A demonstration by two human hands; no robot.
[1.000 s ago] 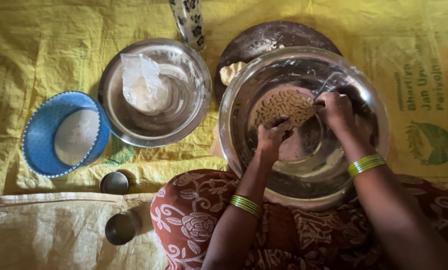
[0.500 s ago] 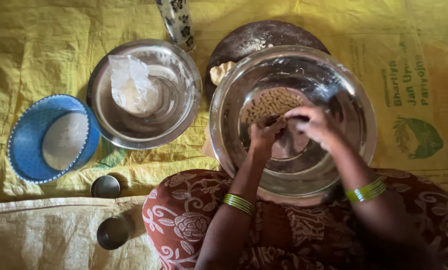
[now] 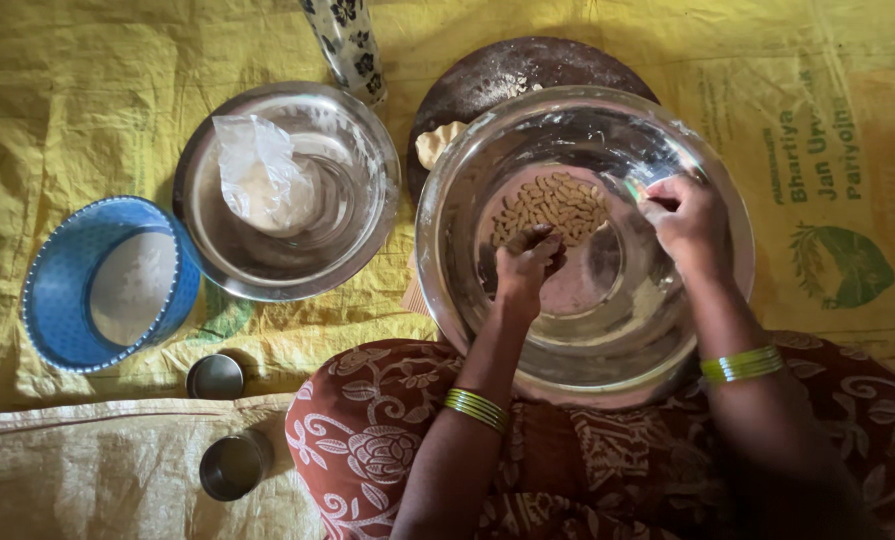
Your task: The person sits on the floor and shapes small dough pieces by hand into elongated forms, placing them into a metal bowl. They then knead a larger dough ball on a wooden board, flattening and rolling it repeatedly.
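Both hands are inside the big steel bowl. The left hand has its fingers curled in over the bowl's floor — whether they pinch anything cannot be told. The pile of small dough pieces lies just past those fingertips, touching or almost touching them, and spreads sideways towards the right hand. That hand is bent shut on a tiny pale bit — right beside the pile's far edge. The left hand is nearer the pile.
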